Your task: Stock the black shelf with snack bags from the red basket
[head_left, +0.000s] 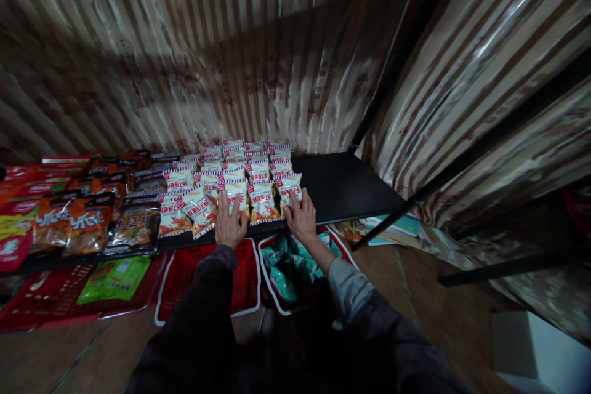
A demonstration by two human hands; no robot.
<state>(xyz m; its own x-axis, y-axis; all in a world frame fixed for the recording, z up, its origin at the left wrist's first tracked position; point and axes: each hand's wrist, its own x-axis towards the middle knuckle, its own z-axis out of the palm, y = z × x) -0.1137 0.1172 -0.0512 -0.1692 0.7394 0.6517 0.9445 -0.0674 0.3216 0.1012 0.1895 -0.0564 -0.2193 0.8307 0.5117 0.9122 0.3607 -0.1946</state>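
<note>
My left hand [230, 221] lies flat with fingers stretched over a white snack bag [233, 189] in the front row on the shelf. To its right, my right hand [301, 217] rests with spread fingers on the lower part of another white snack bag [287, 184] at the end of that row. Between the two hands sits a third snack bag [262, 202], touched by neither as far as I can see. Several more bags of the same white, orange and blue-striped kind stand in rows behind and to the left.
The black shelf [346, 188] continues right to a dark metal post [383, 98]. Brown potato-chip bags [133, 221], orange bags [90, 221] and red packets [18, 215] fill its left side. Below are red baskets [252, 277], one holding teal packets [282, 283]. A white box [545, 351] stands lower right.
</note>
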